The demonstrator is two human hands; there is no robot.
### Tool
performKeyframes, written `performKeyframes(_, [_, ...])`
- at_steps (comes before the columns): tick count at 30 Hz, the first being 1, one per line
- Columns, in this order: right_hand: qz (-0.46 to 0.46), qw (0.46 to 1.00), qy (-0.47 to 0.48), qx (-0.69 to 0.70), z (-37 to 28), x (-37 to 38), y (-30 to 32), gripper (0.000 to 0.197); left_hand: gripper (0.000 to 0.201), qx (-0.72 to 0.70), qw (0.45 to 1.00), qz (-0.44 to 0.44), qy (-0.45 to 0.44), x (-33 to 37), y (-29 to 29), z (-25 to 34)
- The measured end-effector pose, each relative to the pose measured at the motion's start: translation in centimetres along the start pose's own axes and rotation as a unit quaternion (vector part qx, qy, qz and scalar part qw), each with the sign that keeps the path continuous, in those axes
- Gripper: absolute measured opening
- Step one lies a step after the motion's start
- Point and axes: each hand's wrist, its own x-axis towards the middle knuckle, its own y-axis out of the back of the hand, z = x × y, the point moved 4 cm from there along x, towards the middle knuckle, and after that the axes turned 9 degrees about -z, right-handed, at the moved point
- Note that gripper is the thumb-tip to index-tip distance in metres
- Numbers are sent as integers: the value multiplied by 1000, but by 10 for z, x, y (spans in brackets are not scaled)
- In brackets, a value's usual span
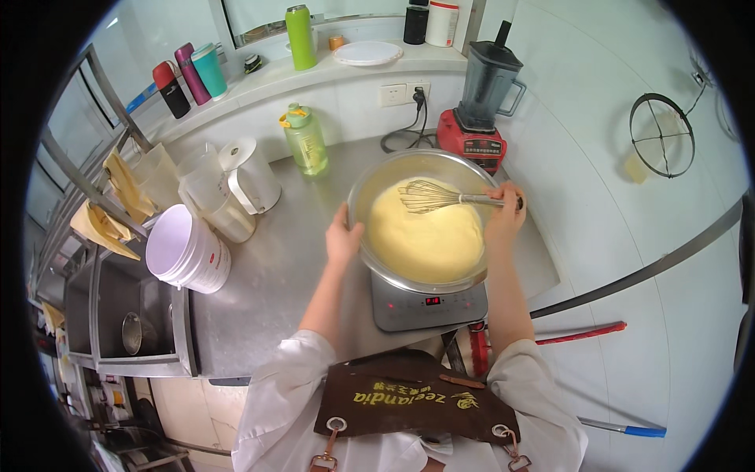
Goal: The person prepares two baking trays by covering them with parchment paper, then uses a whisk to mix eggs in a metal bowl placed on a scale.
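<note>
A large steel mixing bowl (360, 185) holds a smooth pale yellow mixture (425, 244). Its base rests on a flat grey appliance (393, 313) with a lit red display; whether that is a scale or a cooktop I cannot tell. My left hand (344, 237) is closed on the bowl's left side, thumb at the rim and fingers hidden around the outside. At the right rim, my right hand (504, 214) is closed around the handle of a wire whisk (431, 197). The whisk lies nearly level across the bowl, its wires over the mixture.
A red-based blender (480, 138) stands behind the bowl to the right. A green bottle (305, 141), white jug (250, 175), clear pitcher (216, 197) and white bucket (189, 250) stand left. Beyond the bucket is a sink (145, 315). Cups and flasks line the ledge (346, 71).
</note>
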Motion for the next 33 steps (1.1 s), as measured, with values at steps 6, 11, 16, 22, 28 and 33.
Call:
performKeyframes(6, [43, 978, -123, 162, -5, -14, -28, 24, 68, -8, 1000, -13, 6, -7, 2, 22])
performKeyframes(11, [-42, 910, -259, 322, -3, -27, 0, 44, 68, -35, 999, -3, 8, -7, 3, 13])
performKeyframes(16, [15, 957, -222, 187, -59, 39, 64, 47, 68, -16, 1000, -6, 11, -7, 2, 12])
performKeyframes(22, [28, 971, -116, 205, 30, -13, 45, 41, 68, -19, 1000, -4, -12, -4, -2, 17])
performKeyframes(28, [-175, 916, -248, 263, -35, 40, 61, 44, 68, -33, 999, -11, 7, -6, 2, 11])
performKeyframes(33, [16, 983, -77, 166, 16, 18, 72, 46, 67, -6, 1000, -3, -21, -2, -9, 16])
